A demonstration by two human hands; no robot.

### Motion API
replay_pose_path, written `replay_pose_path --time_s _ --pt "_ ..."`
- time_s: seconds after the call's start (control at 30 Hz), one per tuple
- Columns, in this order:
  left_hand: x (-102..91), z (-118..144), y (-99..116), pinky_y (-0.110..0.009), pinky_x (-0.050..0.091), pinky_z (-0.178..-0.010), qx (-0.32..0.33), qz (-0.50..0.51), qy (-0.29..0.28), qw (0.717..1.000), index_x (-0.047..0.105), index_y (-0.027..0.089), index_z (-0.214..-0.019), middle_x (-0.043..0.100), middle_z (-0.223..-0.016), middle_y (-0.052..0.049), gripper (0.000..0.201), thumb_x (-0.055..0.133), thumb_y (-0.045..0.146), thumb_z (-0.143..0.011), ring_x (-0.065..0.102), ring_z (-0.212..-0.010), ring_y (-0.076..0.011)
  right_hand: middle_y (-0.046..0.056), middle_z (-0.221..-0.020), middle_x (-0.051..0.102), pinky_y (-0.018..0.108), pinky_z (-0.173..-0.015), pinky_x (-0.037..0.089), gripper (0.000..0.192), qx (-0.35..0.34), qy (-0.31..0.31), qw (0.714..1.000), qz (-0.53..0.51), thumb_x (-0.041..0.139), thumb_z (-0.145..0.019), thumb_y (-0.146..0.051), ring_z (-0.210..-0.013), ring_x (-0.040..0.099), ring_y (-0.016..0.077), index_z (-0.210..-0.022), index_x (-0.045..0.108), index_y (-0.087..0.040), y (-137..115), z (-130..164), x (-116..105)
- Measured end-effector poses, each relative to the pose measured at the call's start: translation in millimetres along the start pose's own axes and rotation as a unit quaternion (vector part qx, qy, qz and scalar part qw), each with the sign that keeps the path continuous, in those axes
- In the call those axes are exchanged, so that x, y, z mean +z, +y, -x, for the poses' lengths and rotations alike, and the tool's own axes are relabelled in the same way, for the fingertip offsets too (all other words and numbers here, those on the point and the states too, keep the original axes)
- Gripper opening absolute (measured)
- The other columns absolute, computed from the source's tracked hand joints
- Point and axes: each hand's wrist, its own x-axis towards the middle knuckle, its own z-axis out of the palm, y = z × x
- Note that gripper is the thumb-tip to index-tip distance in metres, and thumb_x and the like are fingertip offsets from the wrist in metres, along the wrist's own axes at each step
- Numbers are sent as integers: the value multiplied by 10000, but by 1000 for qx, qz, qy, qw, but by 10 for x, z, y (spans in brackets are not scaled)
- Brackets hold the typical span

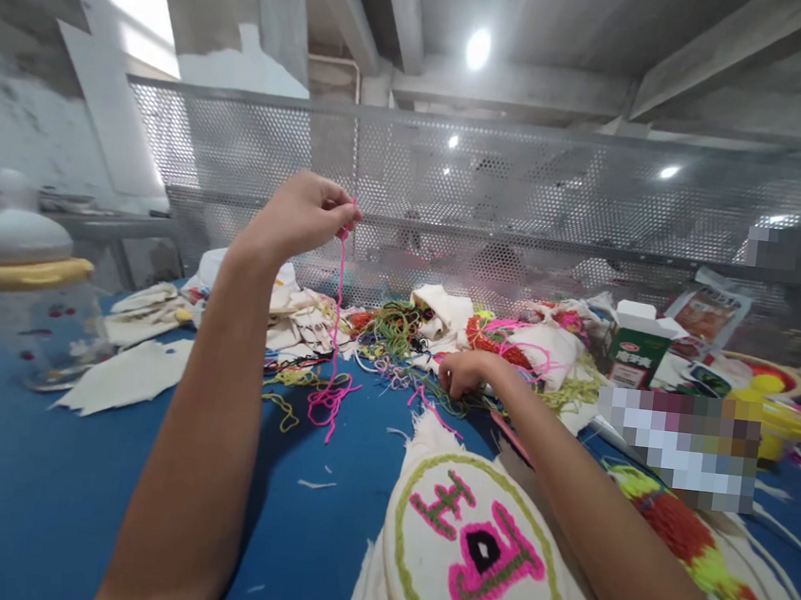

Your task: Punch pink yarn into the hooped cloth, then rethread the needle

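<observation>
At the far left of the blue counter (316,558) stands a clear jar (22,322) with a white lid and a yellow band, and just to its right lies a ragged cloth scrap (127,376). Next comes the left hand (308,206), raised well above the surface in front of a perforated metal screen (244,150), thumb and fingers pinched on a strand of pink yarn (339,298) — it hangs straight down into a loose tangle on the counter. Behind that, a multicoloured yarn heap (392,328) sits among crumpled fabric (442,309). The right hand (468,374) is low at the heap's near edge, fingers curled inward; from here I can't tell whether it grips anything. On its near side lies an embroidery hoop (426,565), its off-white cloth ringed in olive green and worked with pink, green and black motifs. Farther right I see a green-and-white carton (635,349), a shiny pouch (710,312) beside it, a red-and-lime yarn piece (684,530) and a yellow container (777,430).
</observation>
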Motion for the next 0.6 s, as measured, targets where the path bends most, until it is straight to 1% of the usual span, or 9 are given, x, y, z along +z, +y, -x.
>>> replay_pose_path --time_s 0.1,0.17,0.27,0.37,0.43,0.53,0.6 --pt "3 -10 -20 -243 425 -562 -4 5 6 1000 651 124 -746 652 -691 -74 237 511 311 -707 566 -626 -151 28 -838 614 260 -617 463 206 -14 54 998 -7 557 -782 -255 -714 575 131 -921 601 -110 12 87 -38" --pt "1 -20 -39 -242 429 -566 -9 9 8 1000 656 146 -737 654 -686 -70 233 514 325 -692 582 -642 -163 10 -723 618 208 -547 410 166 -21 116 993 -14 567 -734 -217 -638 555 114 -837 635 -107 38 176 -105" --pt "-4 -32 -58 -237 434 -569 -7 7 10 1000 658 165 -731 655 -676 -56 232 507 335 -684 583 -634 -156 15 -683 620 192 -508 347 180 -12 228 973 -15 522 -718 -211 -618 528 110 -784 653 -106 84 338 -245" --pt "-2 -34 -55 -237 432 -562 3 -3 7 1000 656 160 -724 650 -659 -51 239 503 340 -685 572 -609 -145 55 -710 637 209 -508 317 212 21 337 941 -2 477 -717 -190 -645 528 136 -774 658 -94 103 510 -375" --pt "2 -28 -43 -236 428 -554 6 -7 6 1000 654 155 -723 649 -664 -56 241 505 340 -685 569 -602 -143 91 -767 651 224 -532 322 245 41 396 917 10 436 -736 -178 -685 544 163 -795 659 -95 95 622 -436" --pt "3 -14 -19 -237 420 -542 3 -10 6 1000 651 153 -722 651 -675 -65 243 508 346 -684 568 -605 -150 121 -885 659 240 -619 356 288 65 452 889 30 394 -762 -150 -795 571 199 -866 661 -129 66 774 -486" --pt "-3 -7 -5 -239 419 -545 1 -13 7 1000 653 150 -733 652 -683 -69 249 506 345 -687 569 -617 -157 127 -982 647 261 -685 371 320 82 469 878 39 394 -765 -126 -888 569 221 -953 649 -165 54 863 -494"
